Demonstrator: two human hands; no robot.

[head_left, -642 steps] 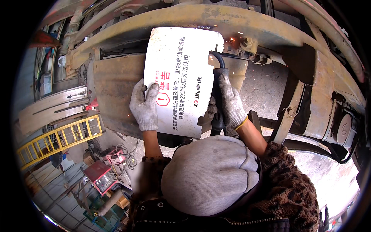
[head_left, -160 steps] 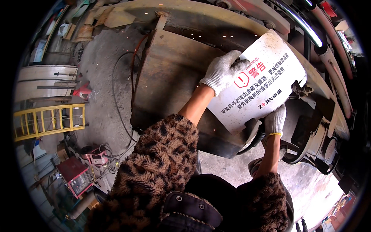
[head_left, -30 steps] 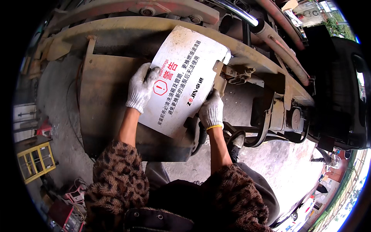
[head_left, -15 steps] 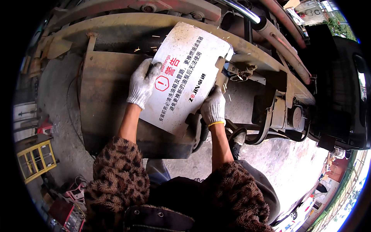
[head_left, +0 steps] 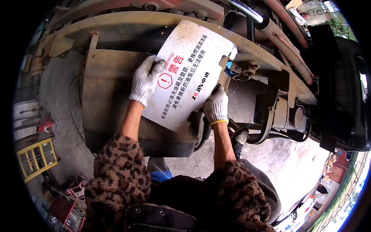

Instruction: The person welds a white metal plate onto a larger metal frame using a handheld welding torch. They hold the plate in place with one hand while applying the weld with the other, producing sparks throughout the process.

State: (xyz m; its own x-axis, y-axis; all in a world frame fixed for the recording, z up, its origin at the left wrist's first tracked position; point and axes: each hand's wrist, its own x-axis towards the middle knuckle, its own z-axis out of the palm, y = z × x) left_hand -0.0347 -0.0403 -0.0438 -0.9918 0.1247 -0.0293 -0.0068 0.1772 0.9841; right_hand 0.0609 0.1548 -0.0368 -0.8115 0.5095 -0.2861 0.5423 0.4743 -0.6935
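Note:
A white printed sheet (head_left: pixel 189 50) with red and black lettering is held at a tilt against the machine's dusty metal frame. My left hand (head_left: pixel 146 79), in a white knit glove, grips its left edge, the thumb on top and the fingers hidden behind. Along the lower right edge my right hand (head_left: pixel 216 104), gloved alike with a yellow cuff band, is closed on the sheet; its fingertips are partly hidden. Just beyond that edge sits a dirty metal fitting (head_left: pixel 245 69) with a blue part. What lies behind the sheet cannot be seen.
A curved yellowish beam (head_left: pixel 127 21) crosses the far side, with a chrome cylinder rod (head_left: pixel 245 11) above. Under my arms is a brown metal box (head_left: pixel 104 100). A yellow frame (head_left: pixel 37 158) and a red machine (head_left: pixel 67 212) stand at left. A shoe (head_left: pixel 240 139) shows at right.
The orange sparks around the sheet's far edges have mostly died away, leaving a few faint specks. Sheet and both hands have shifted slightly right in the picture, grips unchanged.

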